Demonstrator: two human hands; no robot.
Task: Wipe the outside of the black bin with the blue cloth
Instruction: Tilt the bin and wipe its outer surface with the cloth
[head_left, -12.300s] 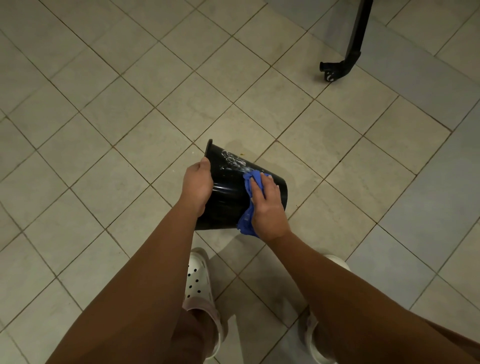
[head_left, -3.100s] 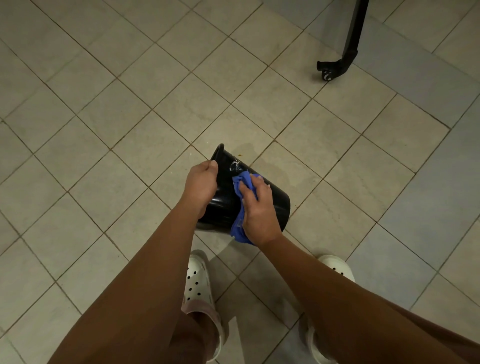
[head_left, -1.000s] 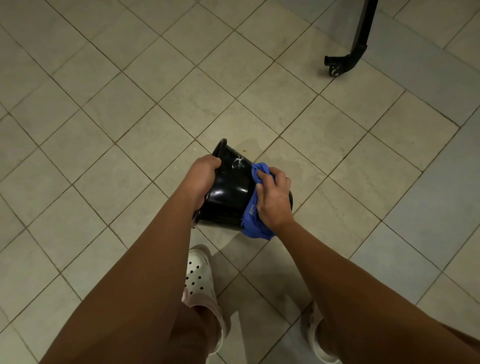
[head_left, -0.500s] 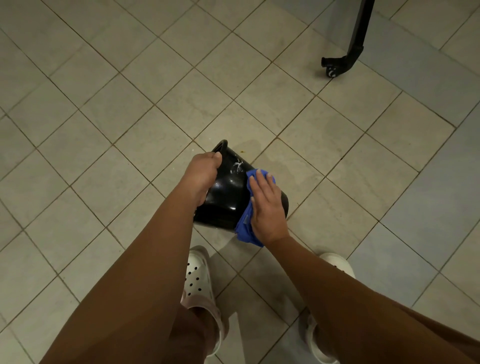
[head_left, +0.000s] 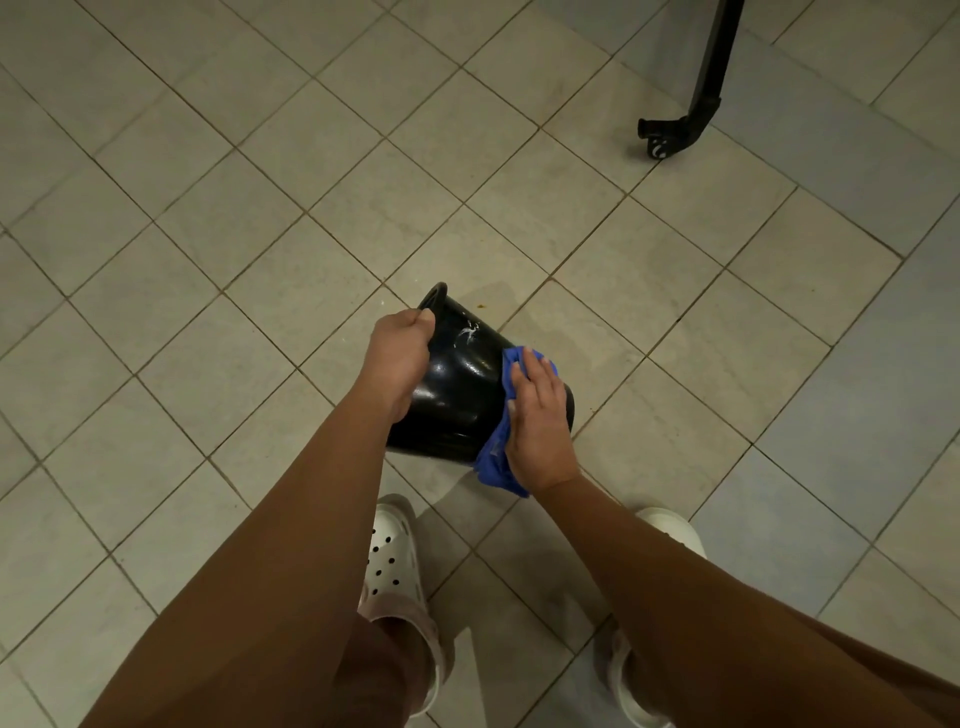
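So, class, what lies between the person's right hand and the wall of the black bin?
The blue cloth: in the head view the right hand presses it flat against the black bin, near its base.

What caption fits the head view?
Left hand grips the rim of the tilted black bin; right hand presses the blue cloth against its side.

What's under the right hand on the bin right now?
The blue cloth, pressed flat against the black bin near its base; its edges show above and below the right hand. The bin surface beneath is hidden.
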